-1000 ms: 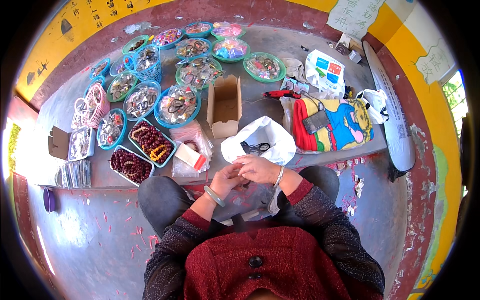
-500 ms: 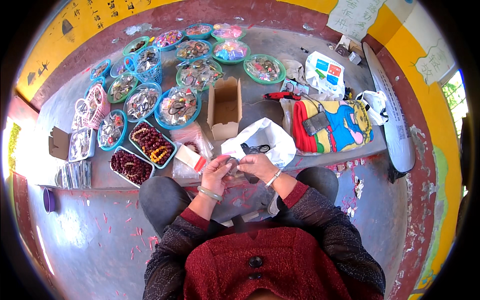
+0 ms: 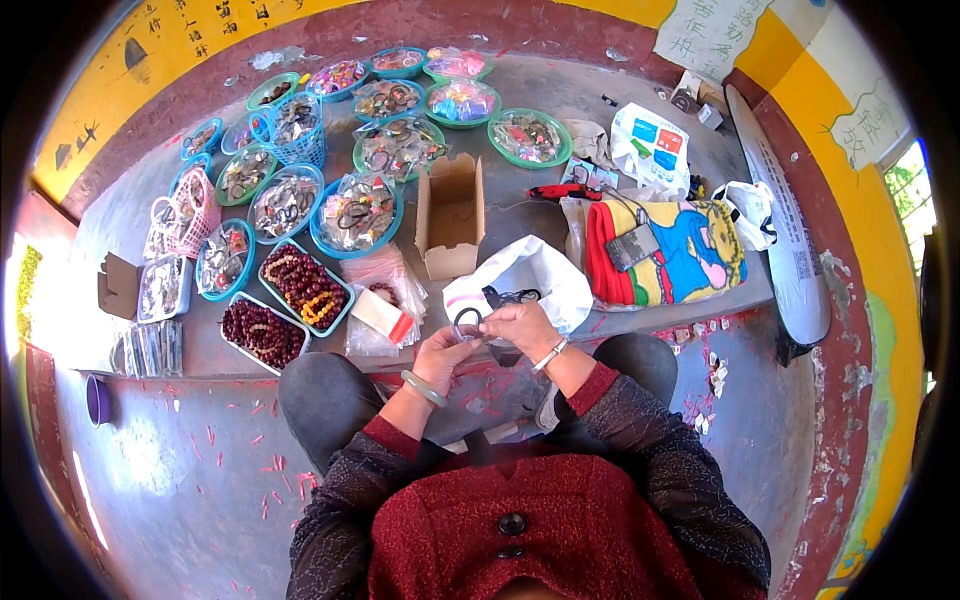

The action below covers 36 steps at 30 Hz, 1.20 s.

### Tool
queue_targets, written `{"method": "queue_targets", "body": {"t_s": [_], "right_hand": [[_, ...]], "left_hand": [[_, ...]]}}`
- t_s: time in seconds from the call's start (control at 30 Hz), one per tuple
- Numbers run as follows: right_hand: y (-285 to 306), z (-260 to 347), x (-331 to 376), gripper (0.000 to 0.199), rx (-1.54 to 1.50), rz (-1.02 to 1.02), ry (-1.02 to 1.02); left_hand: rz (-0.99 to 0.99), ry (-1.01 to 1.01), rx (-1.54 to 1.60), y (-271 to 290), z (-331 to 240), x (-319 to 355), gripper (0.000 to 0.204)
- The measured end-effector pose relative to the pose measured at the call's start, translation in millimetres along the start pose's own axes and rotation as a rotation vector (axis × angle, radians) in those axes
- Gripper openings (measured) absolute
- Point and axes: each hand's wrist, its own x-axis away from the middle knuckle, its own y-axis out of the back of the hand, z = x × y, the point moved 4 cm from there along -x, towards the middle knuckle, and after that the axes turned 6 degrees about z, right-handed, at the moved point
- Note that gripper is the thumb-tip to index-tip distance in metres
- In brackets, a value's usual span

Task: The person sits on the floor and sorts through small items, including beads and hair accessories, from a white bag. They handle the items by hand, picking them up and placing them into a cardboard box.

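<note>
Over my lap, close to the table's front edge, my left hand (image 3: 444, 361) and my right hand (image 3: 524, 328) meet with fingers pinched. Between them stands a thin dark cord loop (image 3: 467, 317), much like a hair tie, with something clear and shiny around it. Below the right fingers a dark piece (image 3: 506, 356) shows; its kind is unclear. Just beyond my hands lies an open white plastic bag (image 3: 562, 290), with black cords (image 3: 517, 297) inside. Left of the hands, small clear bags (image 3: 372, 343) lie in a pile, with a white-and-red card (image 3: 382, 317) on top.
An open cardboard box (image 3: 450, 262) stands beyond the hands. Beaded bracelets fill two trays (image 3: 298, 352) at left; several baskets (image 3: 318, 243) of bagged items stand behind. A folded colourful blanket (image 3: 690, 262) with a dark device (image 3: 632, 247) lies right. A purple cup (image 3: 98, 400) is at far left.
The dark loop now stands upright above my fingertips, where before it was mostly between them. My left hand has shifted slightly right and down; my right hand has moved slightly down.
</note>
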Motion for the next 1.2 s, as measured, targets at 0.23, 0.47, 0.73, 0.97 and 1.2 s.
{"method": "queue_targets", "body": {"t_s": [0.23,0.47,0.73,0.97,1.2], "right_hand": [[0,1,-2,0.019,-0.098,0.003,-0.024],[6,-7,-3,0.027,-0.072,-0.012,-0.13],[-5,35,11,0.017,0.457,-0.137,0.298],[-24,92,40,0.011,0.75,-0.23,0.866],[-11,70,31,0.01,0.605,-0.234,0.671]], "left_hand": [[-0.006,0.053,0.06,-10,-8,7,0.016],[0.027,0.094,-0.039,-6,3,6,0.018],[0.139,-0.072,-0.073,-11,-3,3,0.031],[0.243,-0.337,-0.119,-21,-24,10,0.054],[0.124,-0.305,-0.307,-8,-18,7,0.069]]}}
